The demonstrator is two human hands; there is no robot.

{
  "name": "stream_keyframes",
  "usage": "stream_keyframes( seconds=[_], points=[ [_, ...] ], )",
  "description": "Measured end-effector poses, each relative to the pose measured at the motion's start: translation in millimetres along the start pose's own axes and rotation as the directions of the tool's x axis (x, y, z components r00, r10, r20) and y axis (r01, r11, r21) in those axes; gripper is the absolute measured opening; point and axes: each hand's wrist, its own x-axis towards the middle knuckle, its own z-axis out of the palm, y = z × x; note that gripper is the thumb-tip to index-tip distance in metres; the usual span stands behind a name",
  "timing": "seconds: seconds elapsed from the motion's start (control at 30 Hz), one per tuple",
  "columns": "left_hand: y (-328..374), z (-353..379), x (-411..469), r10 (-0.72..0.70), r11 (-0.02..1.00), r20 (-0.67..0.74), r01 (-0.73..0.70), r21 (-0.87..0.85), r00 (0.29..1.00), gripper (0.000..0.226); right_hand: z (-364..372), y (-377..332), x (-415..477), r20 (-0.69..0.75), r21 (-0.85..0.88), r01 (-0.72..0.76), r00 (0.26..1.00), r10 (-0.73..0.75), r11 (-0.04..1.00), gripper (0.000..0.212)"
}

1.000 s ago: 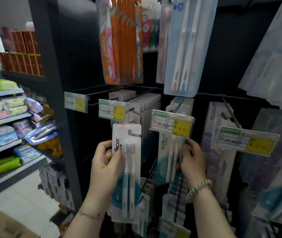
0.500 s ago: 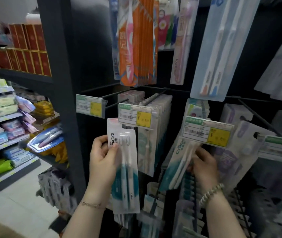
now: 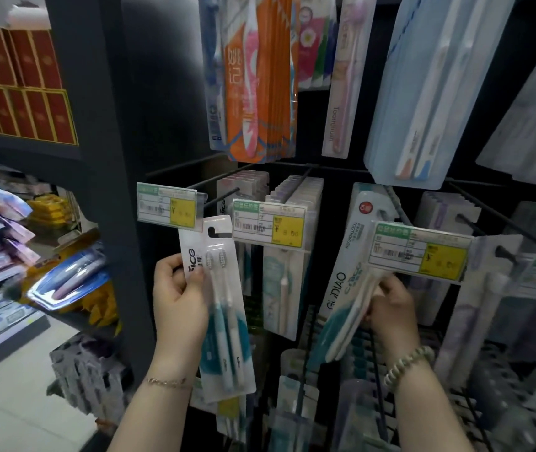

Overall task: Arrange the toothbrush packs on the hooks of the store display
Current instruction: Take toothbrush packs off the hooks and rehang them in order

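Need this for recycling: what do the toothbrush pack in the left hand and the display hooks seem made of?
Toothbrush pack: apparently a clear glossy plastic blister on white printed card; the brushes show through and it glints. Hooks: thin dark rods, straight under hanging packs, likely coated metal wire; the finish looks matte.

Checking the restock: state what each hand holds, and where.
Left hand grips a twin toothbrush pack by its left edge. Right hand pinches tilted packs at their right edge, mid-length.
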Motion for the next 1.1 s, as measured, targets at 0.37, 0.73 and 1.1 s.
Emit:
stream_keyframes(
  seconds=[0.37,0.73,1.1],
  points=[
    [0.0,14.0,25.2,-0.035,0.999,-0.045,0.033,-0.032,0.998,0.017,-7.3,0.8,0.5,-0.148,-0.132,0.098,0.982,-0.117,0.986,0.016],
    [3.1,27.2,47.9,-0.066,0.979,-0.002,0.065,-0.195,0.998,0.035,-12.4,-5.1,-5.6,-0.191,-0.219,0.107,0.970,-0.150,0.970,0.019],
    [-4.8,24.5,65.0,0.088,0.987,0.150,-0.107,0.123,0.985,0.021,-22.4,-12.1,-16.9,-0.173,-0.196,0.163,0.965,-0.198,0.967,0.017]
  ],
)
